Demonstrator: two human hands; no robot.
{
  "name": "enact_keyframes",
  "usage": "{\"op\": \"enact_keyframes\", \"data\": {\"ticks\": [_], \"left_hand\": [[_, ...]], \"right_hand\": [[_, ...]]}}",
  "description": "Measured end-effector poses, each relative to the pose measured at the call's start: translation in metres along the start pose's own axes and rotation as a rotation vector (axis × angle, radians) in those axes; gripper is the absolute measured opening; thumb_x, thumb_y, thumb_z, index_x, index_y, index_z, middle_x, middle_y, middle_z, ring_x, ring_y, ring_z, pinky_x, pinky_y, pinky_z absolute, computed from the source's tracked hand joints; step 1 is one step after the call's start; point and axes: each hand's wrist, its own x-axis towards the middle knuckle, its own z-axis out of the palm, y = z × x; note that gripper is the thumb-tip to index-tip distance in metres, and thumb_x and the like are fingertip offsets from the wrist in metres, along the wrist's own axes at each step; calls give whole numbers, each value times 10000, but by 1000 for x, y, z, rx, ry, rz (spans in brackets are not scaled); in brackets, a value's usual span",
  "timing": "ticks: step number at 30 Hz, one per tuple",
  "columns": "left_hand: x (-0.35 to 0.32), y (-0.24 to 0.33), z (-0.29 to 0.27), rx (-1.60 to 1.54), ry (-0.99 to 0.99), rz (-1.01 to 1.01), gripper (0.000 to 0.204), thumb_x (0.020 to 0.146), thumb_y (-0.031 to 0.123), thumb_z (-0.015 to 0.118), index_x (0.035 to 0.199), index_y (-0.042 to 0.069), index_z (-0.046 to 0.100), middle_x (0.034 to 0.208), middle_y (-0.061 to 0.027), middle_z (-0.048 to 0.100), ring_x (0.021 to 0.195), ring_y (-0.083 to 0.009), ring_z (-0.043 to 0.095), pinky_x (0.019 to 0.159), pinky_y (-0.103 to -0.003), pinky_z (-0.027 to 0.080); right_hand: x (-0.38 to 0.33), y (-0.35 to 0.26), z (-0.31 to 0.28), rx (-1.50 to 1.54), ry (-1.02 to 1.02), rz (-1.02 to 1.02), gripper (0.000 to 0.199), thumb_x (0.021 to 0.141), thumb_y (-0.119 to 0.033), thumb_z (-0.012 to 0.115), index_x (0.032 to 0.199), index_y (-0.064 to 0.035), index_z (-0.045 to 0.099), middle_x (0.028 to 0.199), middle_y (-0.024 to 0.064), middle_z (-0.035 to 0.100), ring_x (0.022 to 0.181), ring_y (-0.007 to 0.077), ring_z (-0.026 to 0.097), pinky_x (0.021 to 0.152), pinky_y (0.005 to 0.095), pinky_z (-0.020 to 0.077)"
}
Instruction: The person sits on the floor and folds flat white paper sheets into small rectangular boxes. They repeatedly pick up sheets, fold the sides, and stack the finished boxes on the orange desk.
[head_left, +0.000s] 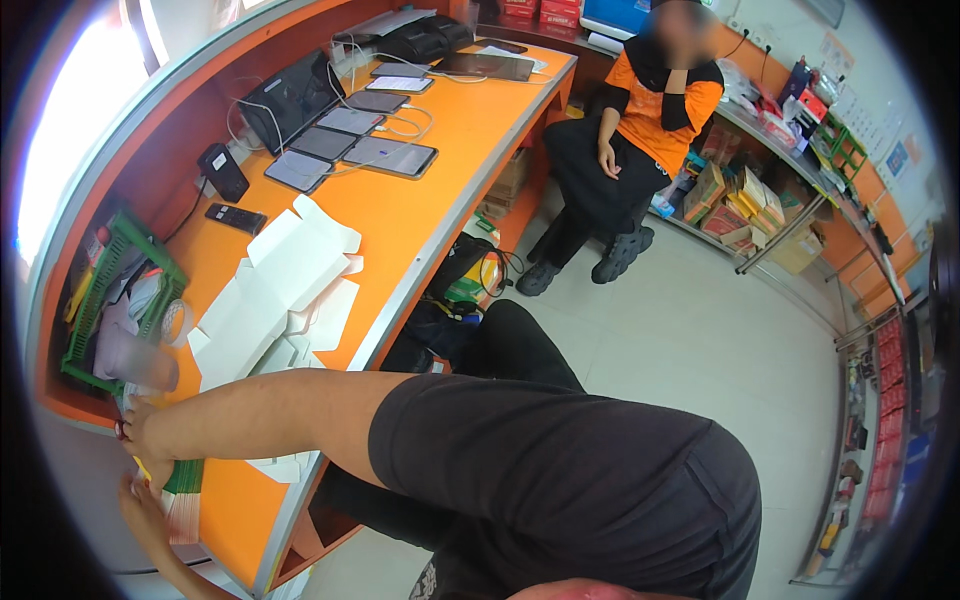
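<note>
The right hand [145,428], at the end of the bare arm crossing the lower left of the frame, is bent downward with its fingers partly hidden; I cannot tell how far it is closed or whether it grips anything. The left hand [137,497] is just below it, its fingers reaching up; its grip cannot be made out either. A small yellow thing [141,467] shows between the hands, too small to name.

The green-edged stack [184,477] lies just right of the hands, with a pale striped stack [184,522] directly below it, beside the left hand, both on the orange desk [245,520]. Above the right hand stands a green basket [96,290] of odds and ends, with a tape roll [177,322] beside it. White cardboard [270,285] lies near the left centre, and phones [390,156] lie at the upper centre. A seated person [655,110] is at the upper right
</note>
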Motion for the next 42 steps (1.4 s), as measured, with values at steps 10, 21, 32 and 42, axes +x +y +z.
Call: {"op": "enact_keyframes", "data": {"ticks": [10, 21, 32, 42], "left_hand": [[-7, -19, 45, -78, 67, 196, 329, 1035, 138, 395, 1285, -53, 490, 1225, -247, 557, 1162, -408, 544, 944, -456, 430], [-20, -57, 83, -358, -58, -67, 451, 1065, 218, 346, 1454, -9, 370, 1459, -218, 428, 1353, -356, 403, 1112, -403, 304], [0, -84, 33, -955, -639, -87, 696, 941, 393, 573, 1482, 19, 345, 1468, -126, 417, 1382, -253, 358, 1129, -357, 278], [11, 26, -9, -661, -743, 46, 1168, 556, 393, 936, 1476, 33, 313, 1424, -94, 450, 1338, -252, 413, 1125, -365, 292]], "right_hand": [[-10, -4, -10, 124, 1, 15, 928, 839, -690, 454, 1505, -51, 357, 1563, 184, 310, 1455, 321, 242, 1188, 552, 45], [4, -3, 6, 64, 46, 29, 798, 830, -598, 481, 1420, -61, 485, 1485, 156, 427, 1406, 323, 320, 1167, 577, 71], [-4, -5, 1, 37, 49, 57, 803, 843, -594, 473, 1463, -84, 433, 1517, 118, 397, 1427, 305, 290, 1174, 567, 81], [-8, -10, -5, 38, 14, 31, 831, 845, -606, 465, 1495, -93, 391, 1538, 124, 371, 1443, 291, 273, 1185, 532, 99]]}}
